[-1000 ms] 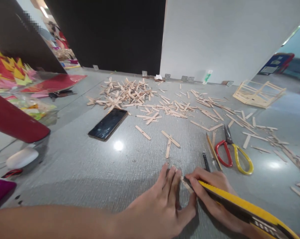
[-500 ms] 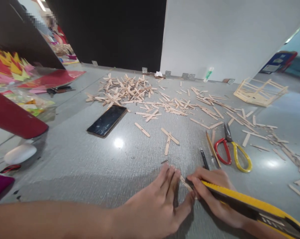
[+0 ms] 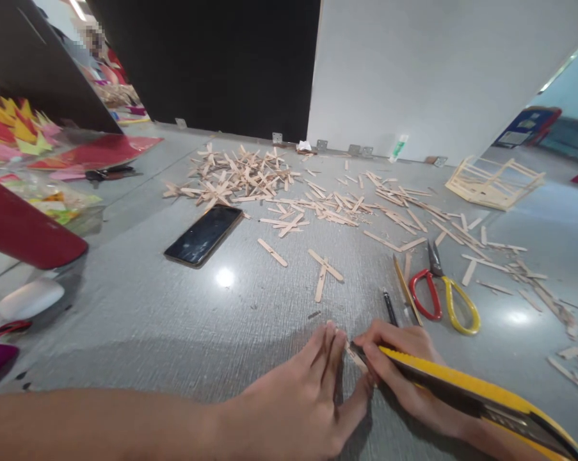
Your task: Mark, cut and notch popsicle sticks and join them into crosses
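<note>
My left hand (image 3: 312,390) is pressed on a popsicle stick (image 3: 356,358), the fingertips at its far end and the thumb by its near end. The stick lies flat on the grey table, partly hidden under my fingers. In my right hand (image 3: 408,368) is a yellow and black utility knife (image 3: 466,385), its handle running back toward the lower right. The knife's tip rests at the stick, between my two hands. Just beyond my right hand lie a black pen (image 3: 390,306), a pencil (image 3: 406,291) and scissors (image 3: 437,291) with one red and one yellow handle.
Loose popsicle sticks (image 3: 250,176) are heaped and scattered across the far side. A phone (image 3: 205,235) lies left of centre. A small stick frame (image 3: 497,184) stands at the right. A white mouse (image 3: 32,298) and a red cylinder (image 3: 34,224) are at the left. A black and white partition closes the back.
The knife tip has shifted slightly up and left along the stick. My left hand keeps its hold on the stick. The whole view has moved a little.
</note>
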Available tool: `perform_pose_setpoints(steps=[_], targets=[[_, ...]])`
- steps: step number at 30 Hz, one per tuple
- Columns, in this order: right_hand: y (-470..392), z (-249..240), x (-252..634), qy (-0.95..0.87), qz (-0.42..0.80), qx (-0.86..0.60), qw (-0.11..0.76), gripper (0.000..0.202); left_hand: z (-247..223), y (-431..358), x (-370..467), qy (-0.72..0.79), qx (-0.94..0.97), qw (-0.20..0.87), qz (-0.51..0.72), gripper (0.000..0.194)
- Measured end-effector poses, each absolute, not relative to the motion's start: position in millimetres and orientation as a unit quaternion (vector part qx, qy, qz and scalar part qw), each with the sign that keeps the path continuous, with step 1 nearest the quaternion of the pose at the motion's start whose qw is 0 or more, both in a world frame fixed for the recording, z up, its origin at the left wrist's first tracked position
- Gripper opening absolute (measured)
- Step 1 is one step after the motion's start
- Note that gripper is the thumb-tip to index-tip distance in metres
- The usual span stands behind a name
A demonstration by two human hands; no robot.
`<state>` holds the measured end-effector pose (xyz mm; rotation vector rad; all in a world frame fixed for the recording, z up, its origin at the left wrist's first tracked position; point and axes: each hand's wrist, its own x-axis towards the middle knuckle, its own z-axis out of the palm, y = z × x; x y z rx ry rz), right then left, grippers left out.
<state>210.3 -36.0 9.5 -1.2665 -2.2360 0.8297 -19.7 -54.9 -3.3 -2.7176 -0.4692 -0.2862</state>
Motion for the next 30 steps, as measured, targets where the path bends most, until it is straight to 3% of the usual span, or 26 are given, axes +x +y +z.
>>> perform_pose_setpoints(steps=[9,22,30], targets=[[-37.9,3.2,211.4,-0.821,0.268,-0.446,0.234,0.039,-3.7,-54.8,-19.4,-0.163,-0.963,0.184,-0.107,0.047],[-36.2,3.8,212.0,-0.870,0.192,-0.413,0.188,0.035,-6.9,-62.9,-16.2,-0.221,-0.958,0.157,-0.096,0.053],[-36.1,6.2,218.0,-0.878,0.205,-0.387,0.190,0.034,-6.3,-62.5,-18.1,-0.217,-0.960,0.156,-0.079,0.055]])
